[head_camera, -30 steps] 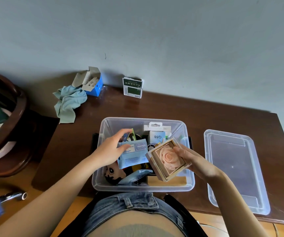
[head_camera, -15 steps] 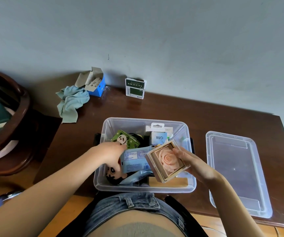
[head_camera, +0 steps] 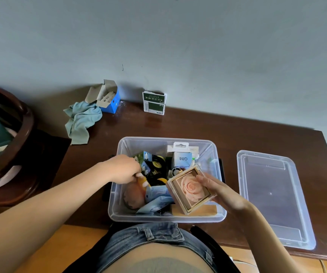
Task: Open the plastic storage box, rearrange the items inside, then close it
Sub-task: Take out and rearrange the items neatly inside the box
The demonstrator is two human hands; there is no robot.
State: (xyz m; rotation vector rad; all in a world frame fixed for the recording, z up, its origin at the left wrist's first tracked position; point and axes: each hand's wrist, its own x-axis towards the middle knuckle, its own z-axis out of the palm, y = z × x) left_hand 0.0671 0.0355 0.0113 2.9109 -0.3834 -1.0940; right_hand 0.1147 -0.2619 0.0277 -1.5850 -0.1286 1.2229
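Left hand (head_camera: 124,170) nearer storage box (head_camera: 220,216) clutter, fingers curled on something (unclear what); right hand (head_camera: 218,191) grips rose box (head_camera: 191,189) above right side.

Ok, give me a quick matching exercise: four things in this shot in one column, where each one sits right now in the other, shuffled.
Things:
1. rose box
2. clear lid
3. teal cloth
4. Q88 box

Places:
A. flat on the table, right of the storage box
B. inside the storage box, at its far side
C. held in the right hand
D. at the table's far left corner, beside the blue carton

Pairs: 1-C, 2-A, 3-D, 4-B
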